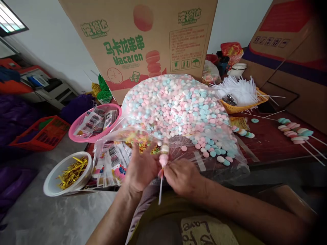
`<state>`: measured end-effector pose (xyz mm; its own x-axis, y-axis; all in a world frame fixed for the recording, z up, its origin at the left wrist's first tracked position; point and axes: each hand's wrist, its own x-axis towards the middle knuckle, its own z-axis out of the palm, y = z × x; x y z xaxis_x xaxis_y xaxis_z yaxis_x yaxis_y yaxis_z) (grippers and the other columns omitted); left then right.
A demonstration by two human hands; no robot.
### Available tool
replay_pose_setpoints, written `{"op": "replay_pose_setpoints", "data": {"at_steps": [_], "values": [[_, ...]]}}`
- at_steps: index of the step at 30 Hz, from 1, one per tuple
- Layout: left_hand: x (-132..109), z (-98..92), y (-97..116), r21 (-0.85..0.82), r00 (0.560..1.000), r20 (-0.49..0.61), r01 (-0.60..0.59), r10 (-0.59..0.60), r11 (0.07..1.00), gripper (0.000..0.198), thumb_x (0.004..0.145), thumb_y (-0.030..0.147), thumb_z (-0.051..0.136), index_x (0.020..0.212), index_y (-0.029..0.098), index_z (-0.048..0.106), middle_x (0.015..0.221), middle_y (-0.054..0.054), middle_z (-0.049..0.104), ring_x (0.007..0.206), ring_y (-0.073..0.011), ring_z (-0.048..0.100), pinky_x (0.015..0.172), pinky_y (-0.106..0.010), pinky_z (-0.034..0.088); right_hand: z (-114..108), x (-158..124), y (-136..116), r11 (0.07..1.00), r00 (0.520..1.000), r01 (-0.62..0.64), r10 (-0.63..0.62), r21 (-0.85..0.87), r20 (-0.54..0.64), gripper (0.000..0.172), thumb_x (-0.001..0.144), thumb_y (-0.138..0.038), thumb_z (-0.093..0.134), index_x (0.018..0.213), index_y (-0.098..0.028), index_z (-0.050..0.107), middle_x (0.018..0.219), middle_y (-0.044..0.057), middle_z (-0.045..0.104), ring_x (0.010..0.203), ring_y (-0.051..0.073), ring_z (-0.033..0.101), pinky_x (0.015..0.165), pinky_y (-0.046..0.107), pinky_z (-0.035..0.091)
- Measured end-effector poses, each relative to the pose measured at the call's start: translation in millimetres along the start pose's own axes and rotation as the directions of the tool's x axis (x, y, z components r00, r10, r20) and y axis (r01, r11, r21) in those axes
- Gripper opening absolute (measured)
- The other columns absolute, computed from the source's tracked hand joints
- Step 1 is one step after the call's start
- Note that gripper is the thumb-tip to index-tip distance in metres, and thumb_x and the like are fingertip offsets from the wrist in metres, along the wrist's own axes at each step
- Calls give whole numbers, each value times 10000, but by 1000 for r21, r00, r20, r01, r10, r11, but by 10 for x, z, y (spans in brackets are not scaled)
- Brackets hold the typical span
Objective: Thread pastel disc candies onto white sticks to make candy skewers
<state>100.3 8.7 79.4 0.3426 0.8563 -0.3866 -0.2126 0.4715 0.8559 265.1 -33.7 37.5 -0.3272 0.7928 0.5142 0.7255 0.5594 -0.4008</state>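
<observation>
A candy skewer (164,157) stands nearly upright between my two hands, its white stick (160,190) pointing down. Something wrapper-like is gathered where the candies meet the stick. My right hand (185,177) is closed in a pinch at that gathered part. Beside it my left hand (143,166) is open, palm turned up and fingers spread; whether it touches the skewer I cannot tell. Behind both hands lies a big clear plastic bag of pastel candy discs (176,105), some spilling at its front. Small ring-shaped candies (143,143) lie just beyond my left hand.
Printed packets (112,163) and a white bowl of gold twist ties (73,173) are at left, below a pink basket (95,136). Right of the bag are a yellow basket of white sticks (238,93) and finished-looking skewers (296,131). A cardboard box (158,20) stands behind.
</observation>
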Motion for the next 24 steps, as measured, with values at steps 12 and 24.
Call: {"op": "replay_pose_setpoints", "data": {"at_steps": [12,24], "values": [[-23,-16,-424,290,985,84,-166,147,943,415,798,539,501,929,184,670,904,-66,673,978,-217,571,891,-330,425,236,84,-312,12,783,-510,420,860,459,312,791,-406,514,593,-209,375,396,-97,334,338,49,240,371,211,202],[72,361,-639,433,920,294,-369,258,822,303,866,387,439,783,167,631,720,-40,631,684,-158,558,694,-289,452,-6,-494,54,11,651,-675,481,738,587,496,799,-597,471,520,-187,461,355,-48,397,308,68,326,350,211,300]]}}
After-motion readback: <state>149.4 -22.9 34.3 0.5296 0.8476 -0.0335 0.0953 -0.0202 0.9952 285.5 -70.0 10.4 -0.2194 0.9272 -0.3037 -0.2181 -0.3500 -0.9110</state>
